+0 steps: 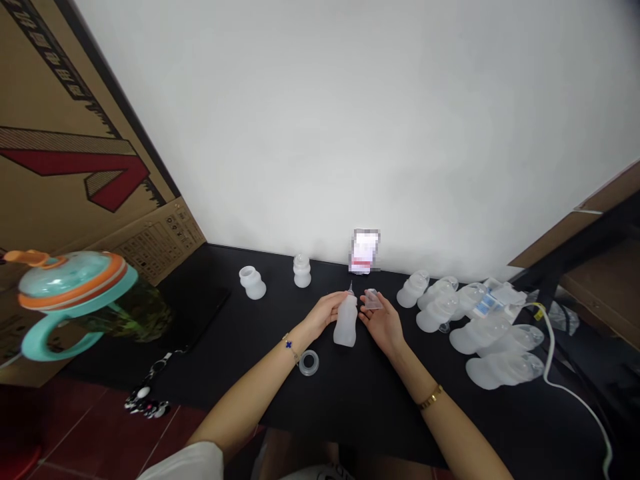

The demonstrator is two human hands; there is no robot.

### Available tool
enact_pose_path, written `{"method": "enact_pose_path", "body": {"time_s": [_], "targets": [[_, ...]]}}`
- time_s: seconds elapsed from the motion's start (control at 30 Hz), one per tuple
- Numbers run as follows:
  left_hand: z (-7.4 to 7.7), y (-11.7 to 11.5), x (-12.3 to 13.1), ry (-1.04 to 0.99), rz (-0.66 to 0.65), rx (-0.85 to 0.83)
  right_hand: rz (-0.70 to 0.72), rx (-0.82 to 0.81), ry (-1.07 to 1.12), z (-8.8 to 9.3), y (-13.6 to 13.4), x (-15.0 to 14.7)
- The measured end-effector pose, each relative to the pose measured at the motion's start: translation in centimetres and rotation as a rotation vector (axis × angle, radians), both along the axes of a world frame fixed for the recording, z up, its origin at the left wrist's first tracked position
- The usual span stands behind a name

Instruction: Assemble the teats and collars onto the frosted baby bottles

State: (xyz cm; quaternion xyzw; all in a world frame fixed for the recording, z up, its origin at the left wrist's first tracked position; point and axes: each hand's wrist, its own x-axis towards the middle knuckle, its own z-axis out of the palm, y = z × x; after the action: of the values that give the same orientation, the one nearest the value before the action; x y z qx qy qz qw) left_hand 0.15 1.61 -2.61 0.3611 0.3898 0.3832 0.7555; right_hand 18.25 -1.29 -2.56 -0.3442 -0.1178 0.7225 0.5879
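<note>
In the middle of the black table, my left hand (327, 313) grips the upper part of a translucent white bottle (345, 323) with a thin pointed tip. The bottle leans slightly. Close on its right, my right hand (384, 327) is palm up with its fingers curled round a small clear plastic cap (371, 299). A grey-white ring (309, 363) lies flat by my left wrist. Further left are a white bottle without a top (253, 283), tilted, and an upright white bottle with a clear cap (302, 271).
Several capped white bottles (484, 333) are grouped on the right, beside a blue-and-white packet (487, 303) and a white cable (551, 340). A lit phone (365, 251) leans on the wall. At left are a large teal-lidded jug (75, 287), a beaded strap (145, 403) and a cardboard box (65, 100).
</note>
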Motion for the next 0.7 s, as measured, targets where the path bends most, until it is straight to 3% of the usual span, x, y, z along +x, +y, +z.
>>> {"method": "enact_pose_path", "body": {"time_s": [0.37, 0.7], "targets": [[0.71, -0.29, 0.01, 0.011, 0.007, -0.020, -0.006, 0.004, -0.009, -0.08, 0.02, -0.03], [0.01, -0.06, 0.18, 0.005, -0.003, -0.026, -0.021, 0.004, -0.028, -0.08, 0.07, -0.14]]}}
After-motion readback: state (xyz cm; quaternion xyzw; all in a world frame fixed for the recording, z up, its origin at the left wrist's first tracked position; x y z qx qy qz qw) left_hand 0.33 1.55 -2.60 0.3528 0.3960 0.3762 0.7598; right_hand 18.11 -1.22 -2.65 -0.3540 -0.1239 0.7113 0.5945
